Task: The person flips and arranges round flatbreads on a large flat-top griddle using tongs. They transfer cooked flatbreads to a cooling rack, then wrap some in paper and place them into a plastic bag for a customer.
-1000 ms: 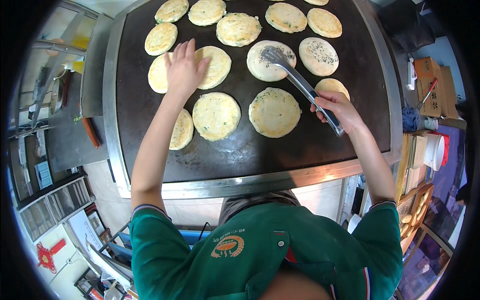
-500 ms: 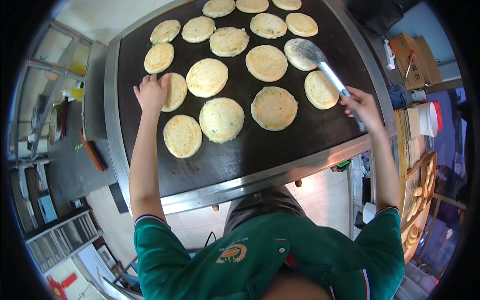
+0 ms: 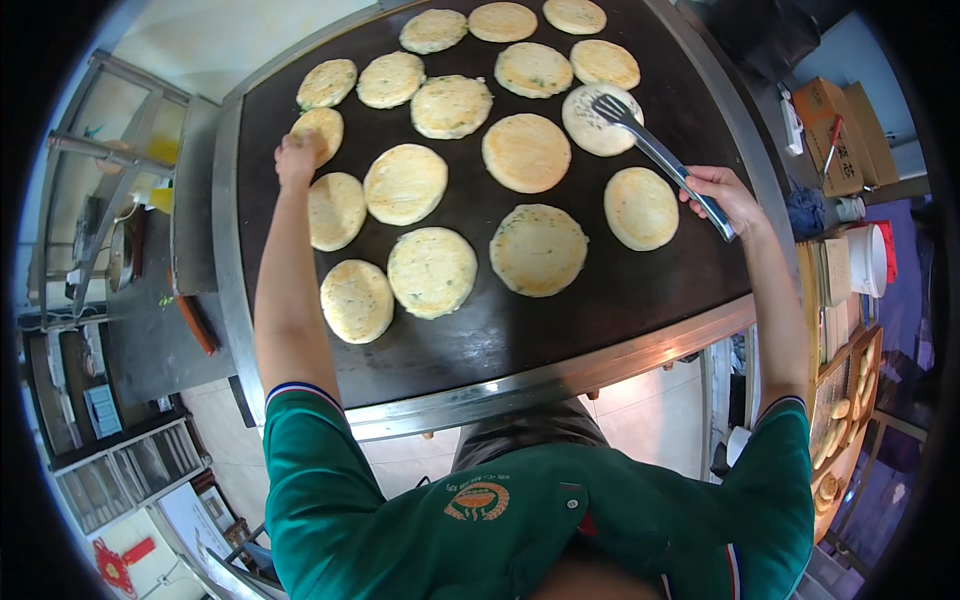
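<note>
1. Utensil [image 3: 657, 152] with a slotted head is gripped by the right hand [image 3: 728, 200], its fingers wrapped around the handle.
2. Speckled flatbread [image 3: 592, 136], toward the right, is overlapped by that head; contact cannot be told.
3. Browned flatbread [image 3: 326, 134] near the left edge is partly covered by the left hand [image 3: 294, 160]; whether it is grasped cannot be told.
4. Other flatbreads [image 3: 526, 153] are spread across the dark griddle [image 3: 620, 300].
</note>
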The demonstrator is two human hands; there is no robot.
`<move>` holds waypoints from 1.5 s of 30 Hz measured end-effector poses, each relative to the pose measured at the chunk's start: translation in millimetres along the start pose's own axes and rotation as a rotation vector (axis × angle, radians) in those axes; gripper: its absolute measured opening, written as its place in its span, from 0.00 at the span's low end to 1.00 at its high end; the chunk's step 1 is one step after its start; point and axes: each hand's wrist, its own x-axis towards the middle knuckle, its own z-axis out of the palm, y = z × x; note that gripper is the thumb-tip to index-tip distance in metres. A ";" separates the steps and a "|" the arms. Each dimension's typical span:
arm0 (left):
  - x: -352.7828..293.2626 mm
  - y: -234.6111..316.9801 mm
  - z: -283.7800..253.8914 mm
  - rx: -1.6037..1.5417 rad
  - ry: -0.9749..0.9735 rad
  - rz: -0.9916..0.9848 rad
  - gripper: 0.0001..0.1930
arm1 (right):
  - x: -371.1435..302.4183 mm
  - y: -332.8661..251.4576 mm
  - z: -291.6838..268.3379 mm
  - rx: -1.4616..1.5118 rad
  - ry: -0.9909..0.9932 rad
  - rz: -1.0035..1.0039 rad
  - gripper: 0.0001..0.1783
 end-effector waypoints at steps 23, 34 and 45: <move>-254.7 305.2 -9.0 -0.233 -0.059 1.193 0.29 | -224.4 82.1 7.3 -0.159 0.650 -0.352 0.26; -456.6 369.3 -114.8 -0.288 -0.109 1.155 0.14 | -434.7 292.7 -206.5 -0.968 1.149 0.093 0.31; -817.6 470.5 -34.3 -0.149 -1.255 1.132 0.29 | -423.1 388.2 -371.4 -0.955 0.754 -0.014 0.30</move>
